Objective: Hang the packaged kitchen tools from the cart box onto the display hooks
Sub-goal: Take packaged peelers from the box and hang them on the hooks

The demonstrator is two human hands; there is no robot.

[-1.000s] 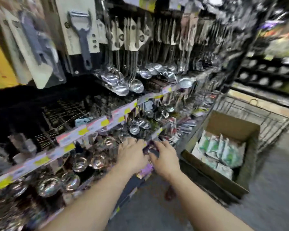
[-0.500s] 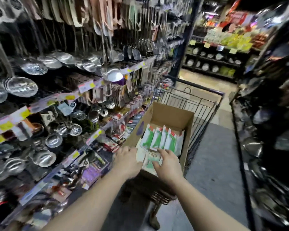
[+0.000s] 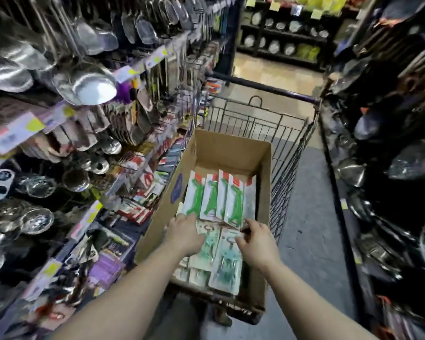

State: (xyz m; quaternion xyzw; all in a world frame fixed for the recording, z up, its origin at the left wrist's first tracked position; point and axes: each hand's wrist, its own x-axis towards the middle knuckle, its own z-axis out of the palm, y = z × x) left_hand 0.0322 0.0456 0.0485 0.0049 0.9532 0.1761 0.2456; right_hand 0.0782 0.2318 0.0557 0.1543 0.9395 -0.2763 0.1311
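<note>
We are back at the box (image 3: 233, 153) with plenty left — both rows of packs (image 3: 219, 192) remain inside, left hand (image 3: 184, 233) resting flat on them, right hand (image 3: 254, 242) curling onto one, grip unclear — hooks (image 3: 142, 114) await.

An open brown cardboard box (image 3: 233, 150) sits in the black wire shopping cart (image 3: 290, 133), its flaps up and its far end bare. Against its middle a row of flat white card packages with bright green tools and red top strips (image 3: 219, 195) stands leaning, overlapping side by side. In front of that row, toward the near end, more flat packages holding pale teal-green tools with metal rings (image 3: 221, 256) lie face up in a loose layer on the box floor, blurred so that their exact kind cannot be told.
</note>
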